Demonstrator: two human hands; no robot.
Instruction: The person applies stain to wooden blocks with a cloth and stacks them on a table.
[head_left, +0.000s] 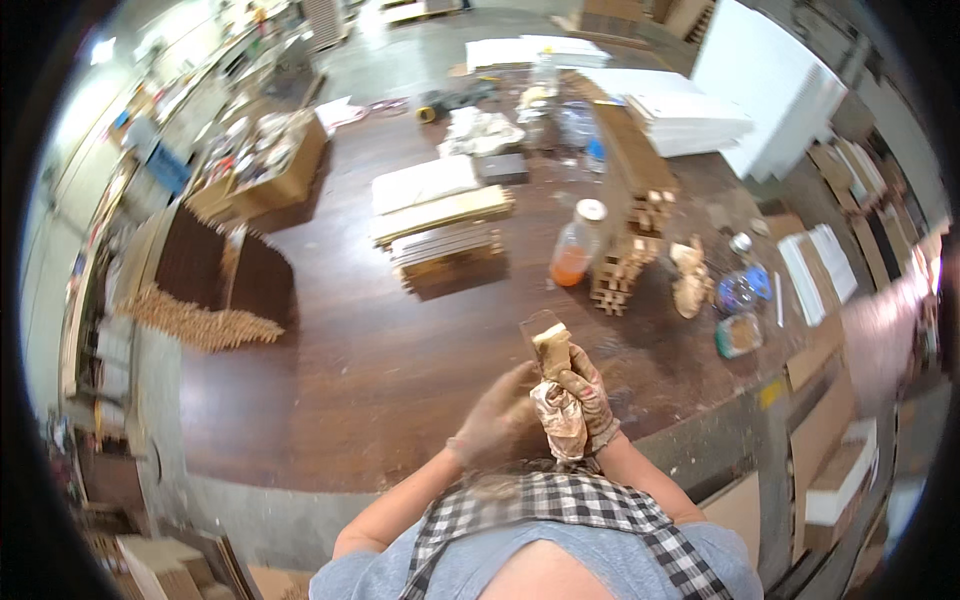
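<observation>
In front of my chest, my right hand (592, 398), in a stained work glove, is closed around a crumpled, brown-stained cloth (561, 420). A small flat brown piece with a pale patch (549, 346) sticks up above its fingers; its kind is not clear. My left hand (500, 410), gloved too, is just left of the cloth and blurred by motion, so its fingers cannot be read. Both hands are over the near edge of a dark brown wood-look table (370, 390). Beyond them stands a clear bottle of orange liquid (572, 250) with a white cap.
A stack of brown strips (240, 280) lies at left, with a filled cardboard box (290, 175) behind. Pale boards (440, 215) are piled mid-table. Long brown strips (632, 160) are stacked right of the bottle. Farther right are crumpled paper (690, 280), a plastic tub (739, 335) and white panels (765, 90).
</observation>
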